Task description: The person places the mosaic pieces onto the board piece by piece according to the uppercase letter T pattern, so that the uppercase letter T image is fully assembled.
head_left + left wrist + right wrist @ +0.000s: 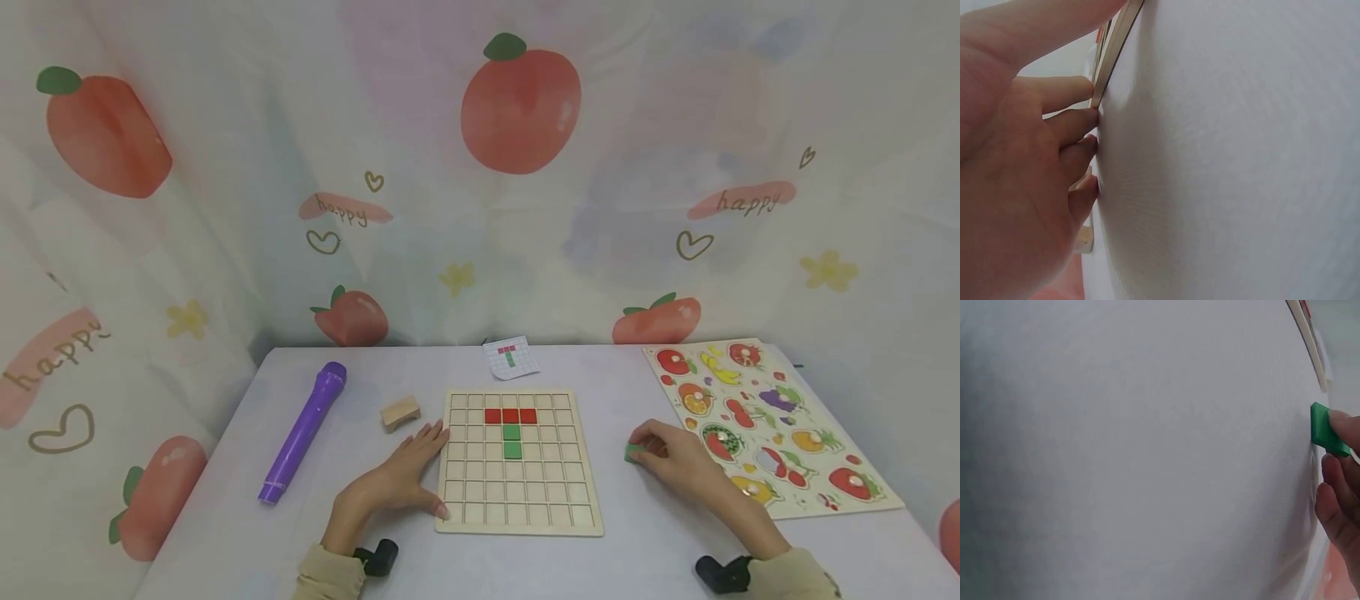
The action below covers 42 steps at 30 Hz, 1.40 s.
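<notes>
A square wooden grid board [517,492] lies flat in the middle of the table. Three red tiles [510,416] form a row in its upper part, and two green tiles [512,442] run down from the middle one. My left hand [397,475] rests at the board's left side, fingers spread, its thumb on the lower left corner. Right of the board, my right hand [675,458] pinches a green tile [1327,430] between thumb and fingers, close over the table.
Behind the board lies a paper card [512,358] printed with a red and green T. A purple microphone-shaped stick [303,433] and a small wooden block [401,413] are at the left. At the right is a fruit puzzle board [750,417], partly under my right forearm.
</notes>
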Motion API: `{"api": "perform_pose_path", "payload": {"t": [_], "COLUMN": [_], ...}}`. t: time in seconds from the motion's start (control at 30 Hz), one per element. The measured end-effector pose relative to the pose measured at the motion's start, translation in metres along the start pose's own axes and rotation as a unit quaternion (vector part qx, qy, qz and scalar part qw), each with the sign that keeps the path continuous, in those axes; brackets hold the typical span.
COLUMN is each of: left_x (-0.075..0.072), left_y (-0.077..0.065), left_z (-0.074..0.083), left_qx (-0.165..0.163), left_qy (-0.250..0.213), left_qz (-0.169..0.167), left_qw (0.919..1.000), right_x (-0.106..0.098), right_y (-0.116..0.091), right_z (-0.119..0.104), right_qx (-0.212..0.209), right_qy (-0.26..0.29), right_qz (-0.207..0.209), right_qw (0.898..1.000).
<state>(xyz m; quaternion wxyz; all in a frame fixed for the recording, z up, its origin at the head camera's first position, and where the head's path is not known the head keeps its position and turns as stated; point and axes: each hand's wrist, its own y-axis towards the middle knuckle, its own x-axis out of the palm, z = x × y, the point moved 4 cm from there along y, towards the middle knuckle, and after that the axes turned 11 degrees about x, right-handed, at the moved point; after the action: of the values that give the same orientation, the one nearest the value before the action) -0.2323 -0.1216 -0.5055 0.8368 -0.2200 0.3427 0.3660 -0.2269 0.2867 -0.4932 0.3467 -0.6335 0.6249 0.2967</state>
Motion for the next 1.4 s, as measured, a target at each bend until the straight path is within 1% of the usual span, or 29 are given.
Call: {"api": "perform_pose_path", "payload": {"t": [0.2,0.4,0.7,0.87,1.0,1.27,1.4], "left_x": [0.000,-0.001,0.000,-0.001,-0.001,-0.001,-0.001], "left_y": [0.000,0.000,-0.001,-0.001,-0.001,-0.001,-0.001], "left_z": [0.001,0.000,-0.001,0.001,0.001,0.000,0.000], "left_qx": [0.003,0.011,0.010,0.010,0.014,0.017,0.013], "left_qy": [0.000,0.001,-0.001,-0.001,-0.002,0.001,-0.001], "left_qz": [0.001,0.005,0.005,0.005,0.006,0.005,0.006], "left_qw": [1.0000,0.9999,0.9999,0.9999,0.9999,0.9998,0.9999], "right_x": [0.002,0.005,0.012,0.019,0.026,0.034,0.040], "right_y": [0.000,0.001,0.000,0.002,0.004,0.005,0.005], "right_z": [-0.007,-0.016,-0.035,-0.046,-0.054,-0.070,-0.078], "right_qx": [-0.014,-0.038,-0.092,-0.090,-0.083,-0.086,-0.071], "right_qy": [0.016,0.012,0.024,0.035,0.049,0.075,0.081], "right_qz": [0.002,0.011,0.021,0.010,-0.009,-0.045,-0.059], "right_qw": [1.000,0.999,0.995,0.995,0.995,0.992,0.992]}}
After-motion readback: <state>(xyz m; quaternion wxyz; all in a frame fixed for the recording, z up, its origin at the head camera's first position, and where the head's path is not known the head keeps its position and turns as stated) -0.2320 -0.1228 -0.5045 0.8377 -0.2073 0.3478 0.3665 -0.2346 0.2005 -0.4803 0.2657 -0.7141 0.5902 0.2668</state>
